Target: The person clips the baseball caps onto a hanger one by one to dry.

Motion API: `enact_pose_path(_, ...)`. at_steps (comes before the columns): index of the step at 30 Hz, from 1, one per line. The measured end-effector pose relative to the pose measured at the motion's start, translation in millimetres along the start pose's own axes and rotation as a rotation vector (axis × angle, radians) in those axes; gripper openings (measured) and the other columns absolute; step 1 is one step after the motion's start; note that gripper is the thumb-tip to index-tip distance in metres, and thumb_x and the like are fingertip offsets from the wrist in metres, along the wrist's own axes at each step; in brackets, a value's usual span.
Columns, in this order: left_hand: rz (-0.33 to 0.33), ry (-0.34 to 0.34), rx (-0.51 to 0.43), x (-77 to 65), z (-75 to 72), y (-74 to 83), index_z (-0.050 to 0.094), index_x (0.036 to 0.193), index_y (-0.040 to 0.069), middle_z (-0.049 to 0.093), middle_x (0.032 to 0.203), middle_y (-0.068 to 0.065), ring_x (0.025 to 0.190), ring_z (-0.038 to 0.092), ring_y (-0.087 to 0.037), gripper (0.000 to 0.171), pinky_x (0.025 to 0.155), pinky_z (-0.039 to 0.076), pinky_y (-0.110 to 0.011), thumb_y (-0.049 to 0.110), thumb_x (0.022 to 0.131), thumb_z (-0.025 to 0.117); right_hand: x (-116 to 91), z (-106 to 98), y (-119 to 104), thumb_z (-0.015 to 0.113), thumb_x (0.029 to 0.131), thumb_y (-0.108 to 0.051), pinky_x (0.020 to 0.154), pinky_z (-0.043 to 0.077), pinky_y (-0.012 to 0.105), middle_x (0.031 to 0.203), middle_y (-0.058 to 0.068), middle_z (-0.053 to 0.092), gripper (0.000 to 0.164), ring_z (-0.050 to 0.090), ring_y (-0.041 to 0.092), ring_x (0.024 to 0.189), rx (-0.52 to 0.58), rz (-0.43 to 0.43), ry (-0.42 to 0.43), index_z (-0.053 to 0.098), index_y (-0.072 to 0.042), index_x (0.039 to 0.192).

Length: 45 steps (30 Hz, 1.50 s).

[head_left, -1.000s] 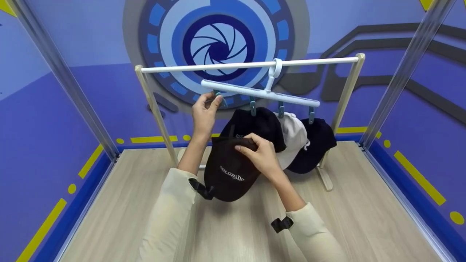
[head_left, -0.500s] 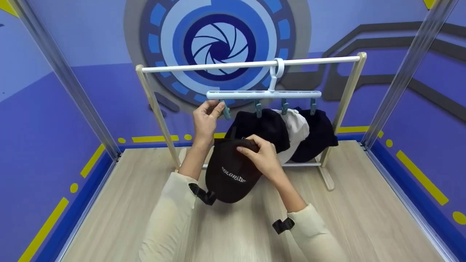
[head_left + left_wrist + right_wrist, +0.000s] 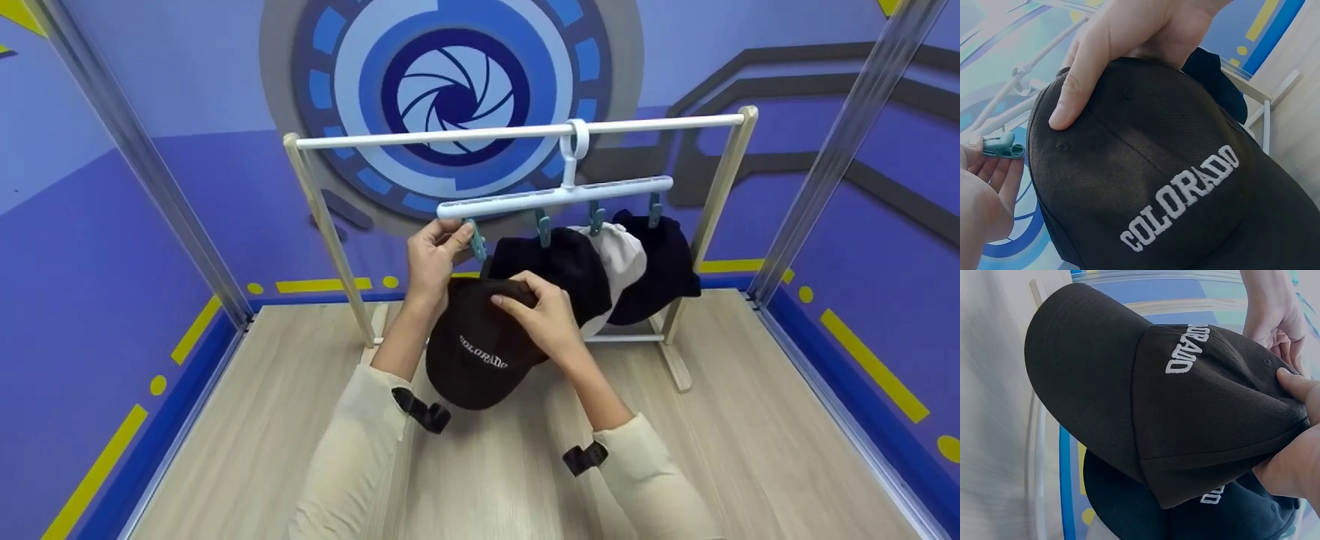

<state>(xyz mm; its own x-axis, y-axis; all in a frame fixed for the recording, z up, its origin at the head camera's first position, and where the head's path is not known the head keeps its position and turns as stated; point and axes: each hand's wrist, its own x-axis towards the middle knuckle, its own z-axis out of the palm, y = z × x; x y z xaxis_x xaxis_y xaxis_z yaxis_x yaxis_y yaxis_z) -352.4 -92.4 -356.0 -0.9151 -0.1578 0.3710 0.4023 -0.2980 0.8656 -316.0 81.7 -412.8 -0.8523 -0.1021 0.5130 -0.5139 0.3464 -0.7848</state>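
Observation:
My right hand [image 3: 546, 311] grips the crown of a dark brown baseball cap [image 3: 480, 375] lettered COLORADO, its brim hanging downward. In the left wrist view the thumb presses on the cap's crown [image 3: 1145, 129]. Above and left of it, my left hand [image 3: 436, 259] pinches a teal clip [image 3: 477, 241] at the left end of a pale blue hanger [image 3: 555, 198]. The clip [image 3: 1004, 146] appears apart from the cap in the left wrist view. From the other clips hang a black cap [image 3: 559, 262], a white cap [image 3: 621, 262] and a dark navy cap [image 3: 660, 262].
A rack with a white rail [image 3: 420, 139] and wooden posts [image 3: 330, 240] bears the hanger by its hook [image 3: 576, 142]. The rack stands on a wood-grain tabletop [image 3: 285, 420], before blue patterned panels. A metal upright [image 3: 142, 157] stands at the left.
The hanger's left end has dropped and its right end has risen, so its tilt has reversed. My left hand moved down and slightly right with the clip. The brown cap barely shifted.

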Motion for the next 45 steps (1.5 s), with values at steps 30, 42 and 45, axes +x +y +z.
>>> enact_pose_path(30, -0.052, -0.060, 0.037, -10.5, -8.9, -11.4, 0.068, 0.089, 0.003, 0.068, 0.082, -0.005, 0.077, 0.069, -0.013, 0.006, 0.081, 0.061, -0.035, 0.003, 0.095, 0.069, 27, 4, 5, 0.083, 0.085, -0.018, 0.080, 0.056, 0.035, 0.097, 0.001, 0.076, 0.019, 0.071, 0.017, 0.092, -0.036, -0.086, 0.038, 0.076, -0.013, 0.102)
enact_pose_path(42, -0.006, -0.040, 0.166, -11.4, -5.3, -16.6, 0.071, 0.095, -0.003, 0.069, 0.084, -0.001, 0.077, 0.063, -0.009, 0.010, 0.071, 0.053, -0.021, 0.006, 0.092, 0.074, 33, 6, -2, 0.084, 0.084, -0.014, 0.086, 0.055, 0.035, 0.101, 0.001, 0.077, 0.019, 0.071, 0.017, 0.098, -0.027, -0.065, 0.091, 0.078, -0.013, 0.103)
enact_pose_path(45, 0.007, -0.040, 0.192, -11.1, -6.6, -17.7, 0.072, 0.095, -0.003, 0.069, 0.084, 0.000, 0.075, 0.061, -0.008, 0.011, 0.068, 0.051, -0.020, 0.007, 0.092, 0.074, 33, 8, -1, 0.084, 0.084, -0.015, 0.086, 0.055, 0.035, 0.101, 0.000, 0.077, 0.019, 0.070, 0.017, 0.097, -0.018, -0.040, 0.098, 0.078, -0.014, 0.103)
